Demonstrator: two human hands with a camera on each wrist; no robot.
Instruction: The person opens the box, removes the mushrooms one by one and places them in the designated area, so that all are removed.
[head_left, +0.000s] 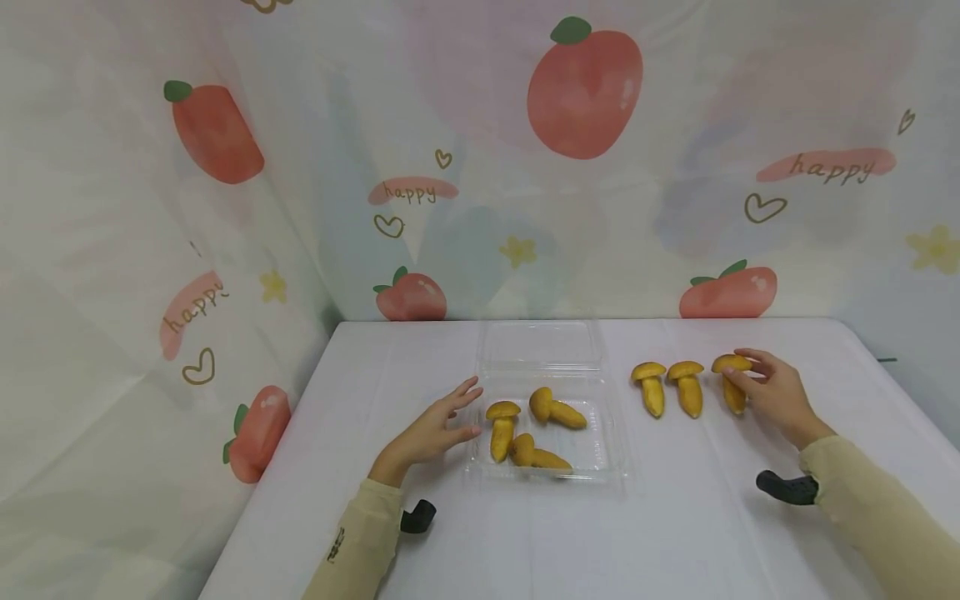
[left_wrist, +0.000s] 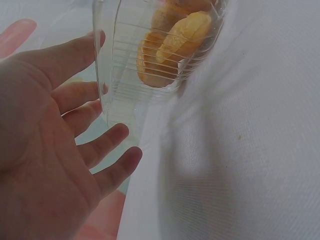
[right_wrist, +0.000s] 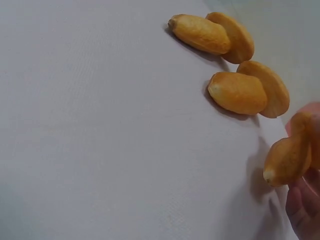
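Soft, even light washes my table (head_left: 525,533) pale, with faint shadows. My left hand (left_wrist: 45,150) looks blurred up close, the head view bends at its edges, and the clear tray (left_wrist: 145,70) shows little glare.

6 mushrooms (head_left: 651,387), 1 clear box (head_left: 600,417), 2 hands (head_left: 431,429)

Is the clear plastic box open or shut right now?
Open. The box has its lid folded back flat on the table behind it, and three mushrooms lie uncovered inside.
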